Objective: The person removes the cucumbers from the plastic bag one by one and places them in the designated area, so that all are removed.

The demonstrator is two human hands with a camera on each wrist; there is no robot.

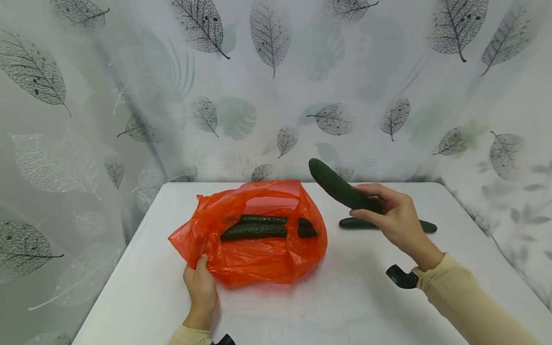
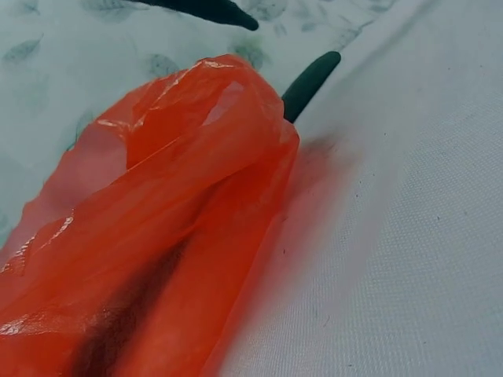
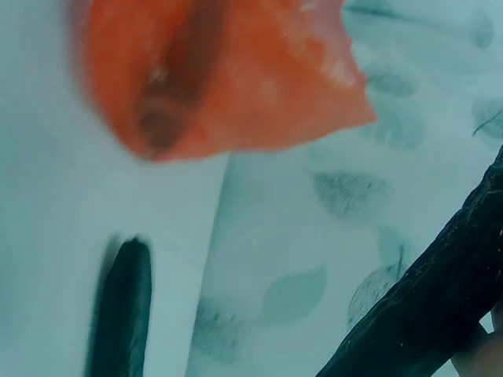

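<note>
On the left, left hand (image 1: 201, 292) gripping the near left edge of a red bag (image 1: 258, 268), fingers mostly hidden behind it. Inside the bag, on the white worktop (image 1: 336, 302), at least two green cucumbers (image 1: 254, 232) side by side. Next, a raised cucumber (image 1: 333, 184), tipped up to the left, right hand (image 1: 398, 218) with fingers curled snugly round its low end. Behind that hand, another cucumber (image 1: 358, 223) flat on the worktop.

Head view forward-down, wrist views closer, bag (image 1: 254, 261) in all.
</note>
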